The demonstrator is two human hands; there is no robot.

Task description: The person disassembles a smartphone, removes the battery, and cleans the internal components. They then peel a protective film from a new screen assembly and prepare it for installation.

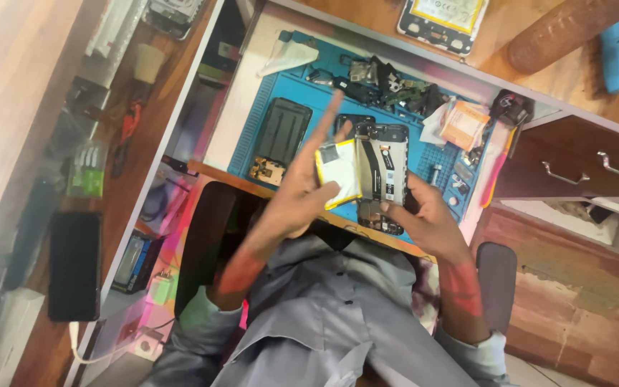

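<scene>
— While the left hand (pixel 302 190) had its thumb and lower fingers pinched on the yellow-edged battery (pixel 339 172), its index finger stuck straight out, pointing up over the blue repair mat (pixel 309 89). So it was half closed, gripping only the battery's near edge.

— And the right hand (pixel 424 218)?

— It was curled around the opened phone body (pixel 381 179), fingers wrapped under its lower end, holding it upright above the near edge of the desk (pixel 238 107). The battery was touching the phone's left side, swung out like a page.

— What lay around them?

— A dark phone back panel (pixel 281 132) sat on the mat just left of the hands, a heap of small loose parts (pixel 388 86) along the mat's far edge, and an orange packet (pixel 463 123) near its right corner.

— What looked risky?

— My judgement: the battery was bent away from the frame, so any adhesive or flex cable joining them could tear if it were pulled harder. A pinch that narrow could also crease the soft cell. I could not tell whether a cable was attached.
</scene>
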